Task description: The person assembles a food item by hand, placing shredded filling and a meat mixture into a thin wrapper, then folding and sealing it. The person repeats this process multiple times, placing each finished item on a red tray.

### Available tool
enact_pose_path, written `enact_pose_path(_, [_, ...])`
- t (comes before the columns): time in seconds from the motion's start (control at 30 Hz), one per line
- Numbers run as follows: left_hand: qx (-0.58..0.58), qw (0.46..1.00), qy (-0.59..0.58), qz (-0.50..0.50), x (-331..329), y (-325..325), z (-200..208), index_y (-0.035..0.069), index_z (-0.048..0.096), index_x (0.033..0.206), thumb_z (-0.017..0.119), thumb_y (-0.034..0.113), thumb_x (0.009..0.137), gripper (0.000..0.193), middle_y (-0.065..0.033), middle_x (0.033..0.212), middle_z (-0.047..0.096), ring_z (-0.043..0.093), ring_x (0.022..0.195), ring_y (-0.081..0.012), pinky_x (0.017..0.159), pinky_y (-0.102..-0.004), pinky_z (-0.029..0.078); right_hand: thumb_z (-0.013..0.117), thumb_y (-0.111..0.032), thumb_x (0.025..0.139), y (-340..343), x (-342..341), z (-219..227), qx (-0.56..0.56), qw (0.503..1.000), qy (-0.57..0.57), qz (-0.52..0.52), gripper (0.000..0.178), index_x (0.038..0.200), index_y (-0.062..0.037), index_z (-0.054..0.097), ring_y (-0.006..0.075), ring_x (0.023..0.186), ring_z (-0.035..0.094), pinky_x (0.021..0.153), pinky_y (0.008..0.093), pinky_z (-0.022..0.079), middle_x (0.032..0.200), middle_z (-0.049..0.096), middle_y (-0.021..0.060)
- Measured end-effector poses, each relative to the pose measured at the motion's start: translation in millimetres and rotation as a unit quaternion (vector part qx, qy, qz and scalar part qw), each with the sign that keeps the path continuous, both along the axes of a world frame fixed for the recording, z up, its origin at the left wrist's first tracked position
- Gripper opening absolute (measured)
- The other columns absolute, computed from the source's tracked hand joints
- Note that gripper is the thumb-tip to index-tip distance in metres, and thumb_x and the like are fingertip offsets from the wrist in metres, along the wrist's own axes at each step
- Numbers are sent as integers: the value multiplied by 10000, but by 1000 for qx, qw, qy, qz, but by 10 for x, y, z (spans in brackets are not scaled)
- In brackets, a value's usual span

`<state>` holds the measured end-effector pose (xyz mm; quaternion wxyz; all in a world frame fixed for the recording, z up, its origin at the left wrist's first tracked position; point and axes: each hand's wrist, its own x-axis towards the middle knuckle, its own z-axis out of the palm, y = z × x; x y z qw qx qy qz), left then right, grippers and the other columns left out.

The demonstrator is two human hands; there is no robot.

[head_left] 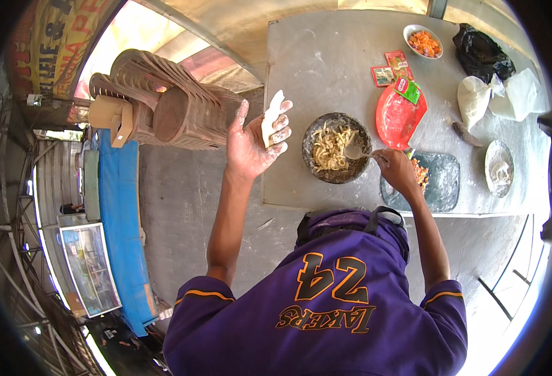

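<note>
From my end I've got dough lying long-ways across the left hand, fingers loosely spread, left of the bowl, right hand nearer, pinching a spoon.

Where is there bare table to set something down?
The widest bare patch of the table lies beyond the dark bowl, left of the two packets. A smaller one, lightly smudged, sits between the red plate and the tied white bag. It's crowded around the right hand, with bowl, plate and dark board close together.
</note>
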<state>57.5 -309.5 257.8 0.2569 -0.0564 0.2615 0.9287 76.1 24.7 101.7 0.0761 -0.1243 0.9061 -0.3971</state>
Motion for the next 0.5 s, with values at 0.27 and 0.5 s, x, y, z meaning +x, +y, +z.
enact_pose_path(0.27, [37, 997, -33, 55, 38, 133, -174, -42, 443, 1357, 444, 562, 980, 712, -106, 1011, 538, 523, 875, -228, 708, -345, 482, 650, -236, 906, 39, 131, -325, 39, 999, -4, -36, 218, 1032, -75, 726, 362, 960, 628, 826, 466, 499, 954, 649, 161])
enact_pose_path(0.5, [-36, 980, -37, 191, 146, 622, -488, -7, 441, 1377, 460, 378, 999, 539, -218, 1326, 547, 477, 1298, -384, 1150, -502, 327, 666, -242, 915, 10, 59, -55, -49, 996, 70, -8, 292, 1132, -47, 690, 345, 982, 635, 869, 418, 511, 1063, 654, 165])
